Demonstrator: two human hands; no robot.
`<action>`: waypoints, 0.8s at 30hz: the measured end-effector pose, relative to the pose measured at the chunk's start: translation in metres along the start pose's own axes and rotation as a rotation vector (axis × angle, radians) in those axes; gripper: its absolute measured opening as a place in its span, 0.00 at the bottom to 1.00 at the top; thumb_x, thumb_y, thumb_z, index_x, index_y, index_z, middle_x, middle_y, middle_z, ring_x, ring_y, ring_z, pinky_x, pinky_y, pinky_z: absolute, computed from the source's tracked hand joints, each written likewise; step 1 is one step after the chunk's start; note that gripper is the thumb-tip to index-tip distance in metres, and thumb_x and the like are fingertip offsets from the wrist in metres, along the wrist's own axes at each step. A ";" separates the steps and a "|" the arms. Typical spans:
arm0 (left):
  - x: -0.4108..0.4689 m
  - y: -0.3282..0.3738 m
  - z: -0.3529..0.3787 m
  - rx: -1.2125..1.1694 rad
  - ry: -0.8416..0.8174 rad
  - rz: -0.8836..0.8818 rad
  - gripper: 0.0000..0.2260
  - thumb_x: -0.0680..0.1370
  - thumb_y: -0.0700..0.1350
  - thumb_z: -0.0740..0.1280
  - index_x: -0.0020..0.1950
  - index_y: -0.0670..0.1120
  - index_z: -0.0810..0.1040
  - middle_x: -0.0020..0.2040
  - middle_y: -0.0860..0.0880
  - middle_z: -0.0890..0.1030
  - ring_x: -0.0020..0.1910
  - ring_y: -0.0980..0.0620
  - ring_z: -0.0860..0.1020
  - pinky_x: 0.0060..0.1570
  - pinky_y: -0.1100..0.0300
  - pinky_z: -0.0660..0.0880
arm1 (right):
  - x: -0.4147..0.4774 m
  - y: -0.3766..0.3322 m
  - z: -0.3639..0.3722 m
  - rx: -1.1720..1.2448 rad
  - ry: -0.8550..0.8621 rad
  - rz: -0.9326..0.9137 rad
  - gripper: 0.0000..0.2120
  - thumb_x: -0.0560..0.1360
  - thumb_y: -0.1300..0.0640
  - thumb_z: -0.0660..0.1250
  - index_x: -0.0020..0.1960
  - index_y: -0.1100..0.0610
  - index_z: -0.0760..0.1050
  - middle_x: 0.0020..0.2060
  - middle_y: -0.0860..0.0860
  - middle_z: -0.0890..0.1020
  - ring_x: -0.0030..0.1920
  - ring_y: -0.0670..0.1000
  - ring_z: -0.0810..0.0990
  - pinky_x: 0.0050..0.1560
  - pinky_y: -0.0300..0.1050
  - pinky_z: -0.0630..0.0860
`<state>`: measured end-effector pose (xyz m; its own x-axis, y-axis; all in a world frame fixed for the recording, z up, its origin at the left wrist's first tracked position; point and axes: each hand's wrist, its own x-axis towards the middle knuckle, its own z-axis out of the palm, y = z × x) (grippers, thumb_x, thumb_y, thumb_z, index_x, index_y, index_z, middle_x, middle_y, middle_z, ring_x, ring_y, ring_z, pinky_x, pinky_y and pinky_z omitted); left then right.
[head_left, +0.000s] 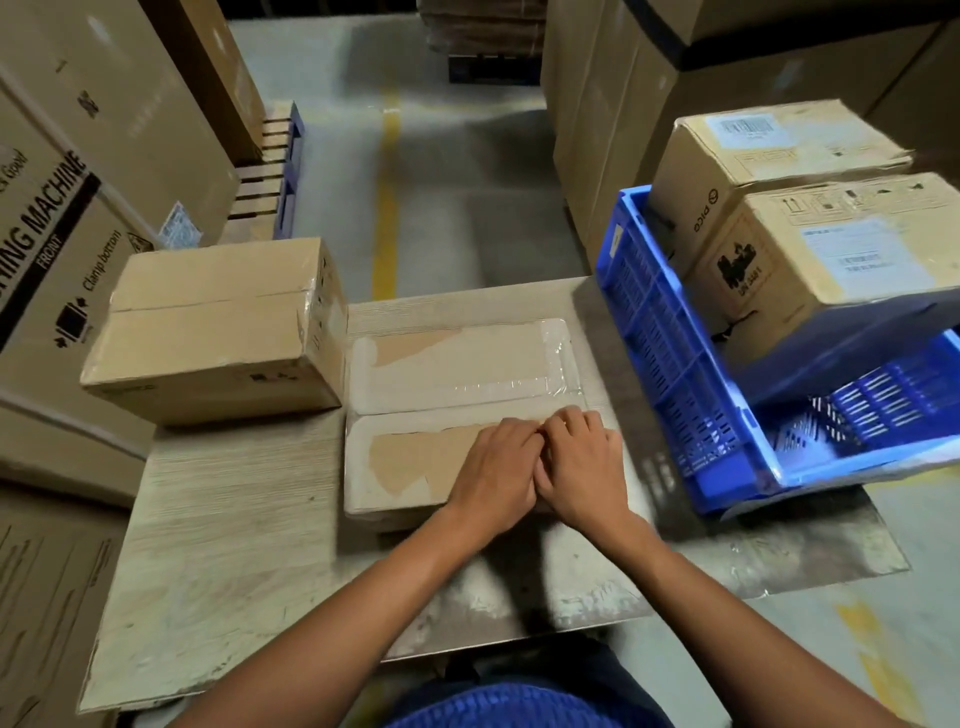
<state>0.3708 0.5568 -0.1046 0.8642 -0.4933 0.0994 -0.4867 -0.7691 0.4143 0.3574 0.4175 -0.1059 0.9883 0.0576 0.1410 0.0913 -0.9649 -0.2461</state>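
Observation:
A flat cardboard box lies in the middle of a worn table, its two top flaps meeting at a centre seam, with clear tape and torn paper patches on them. My left hand and my right hand lie side by side on the near flap at the box's right end. The fingers of both hands curl at the seam, and the fingertips are tucked out of sight. Whether they pinch tape or the flap edge cannot be told.
A taped cardboard box stands on the table's far left. A blue plastic crate at the right holds two stacked cartons. Tall cartons wall both sides, and a grey aisle with a yellow line runs ahead.

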 end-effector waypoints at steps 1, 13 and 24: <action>0.008 -0.002 0.000 0.018 0.002 -0.018 0.17 0.77 0.42 0.63 0.65 0.42 0.77 0.66 0.45 0.77 0.66 0.44 0.73 0.67 0.49 0.69 | 0.012 0.001 -0.003 -0.013 -0.022 -0.010 0.13 0.73 0.47 0.60 0.49 0.54 0.76 0.48 0.51 0.77 0.48 0.56 0.75 0.43 0.50 0.66; 0.055 -0.020 -0.003 0.075 -0.039 -0.152 0.23 0.79 0.45 0.51 0.69 0.43 0.75 0.73 0.43 0.72 0.74 0.41 0.66 0.74 0.48 0.60 | 0.070 0.018 0.002 -0.043 -0.083 -0.113 0.14 0.78 0.46 0.57 0.53 0.52 0.76 0.53 0.50 0.77 0.55 0.53 0.75 0.58 0.56 0.70; 0.083 -0.059 -0.011 0.134 -0.054 -0.215 0.21 0.85 0.47 0.52 0.79 0.48 0.63 0.81 0.50 0.57 0.81 0.49 0.52 0.78 0.48 0.49 | 0.109 0.020 0.013 0.045 -0.062 -0.154 0.20 0.79 0.42 0.59 0.59 0.57 0.73 0.63 0.54 0.74 0.65 0.57 0.71 0.54 0.53 0.76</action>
<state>0.4732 0.5655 -0.1112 0.9434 -0.3304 -0.0283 -0.3078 -0.9041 0.2964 0.4688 0.4074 -0.1082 0.9676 0.2213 0.1216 0.2467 -0.9310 -0.2689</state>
